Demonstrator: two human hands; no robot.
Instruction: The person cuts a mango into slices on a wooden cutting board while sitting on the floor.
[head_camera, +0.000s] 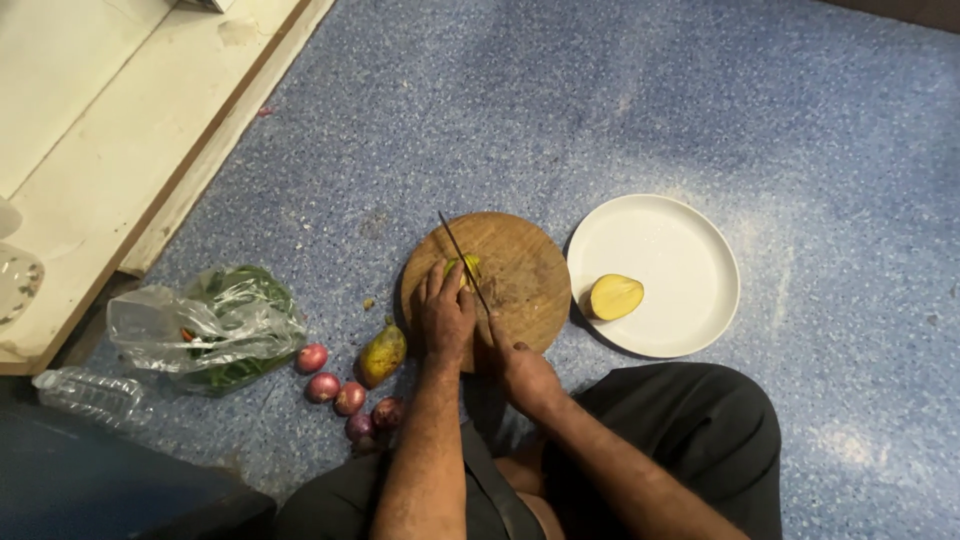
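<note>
Floor (620, 110): blue speckled sheet, smooth, with pale worn patches; it carries everything below.
Plate (680, 235): round, white, shallow rim, well to the right of the right-hand fingers; a cut yellow piece (614, 296) lies near its left edge.
Cutting board (520, 270): round wooden disc, scored surface, directly under both sets of fingers.
Bag (215, 325): crumpled clear plastic with green leaves inside, well to the left of the left-hand fingers.
Left hand (445, 312): forearm comes straight up from the lower edge, palm down, fingers curled narrow and pressing on the small yellow-green piece (466, 267) at their tips.
Right hand (522, 372): wrist angled in from the lower right, fingers closed round the knife handle.
Knife (462, 260): thin dark blade, long axis diagonal, tip pointing up and left, away from the person; blade lies just beside the left fingertips, over the piece.
Mango (383, 354): yellow-green, oval, just left of the left wrist.
Onions (349, 397): small, red, glossy, clustered left of the left forearm.
</note>
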